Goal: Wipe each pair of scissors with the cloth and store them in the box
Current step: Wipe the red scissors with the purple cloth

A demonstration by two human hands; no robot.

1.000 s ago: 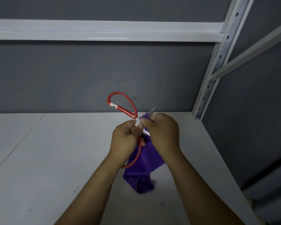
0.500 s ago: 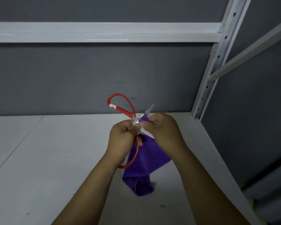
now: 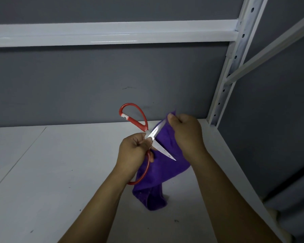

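The purple cloth (image 3: 167,149) is trailing onto the shelf (image 3: 60,163). The left hand (image 3: 132,153) is gripping the red scissors (image 3: 155,133) at the pivot, fingers (image 3: 141,143) curled, blades splayed. The bare lower blade is pointing toward the right forearm (a slip could nick it) while the right hand (image 3: 186,132) is pinching cloth over the upper tip.

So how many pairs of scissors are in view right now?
1. The red-handled steel scissors are gripped, blades apart, in the left hand above the white shelf, against the purple cloth the right hand pinches. Others may lie out of view.
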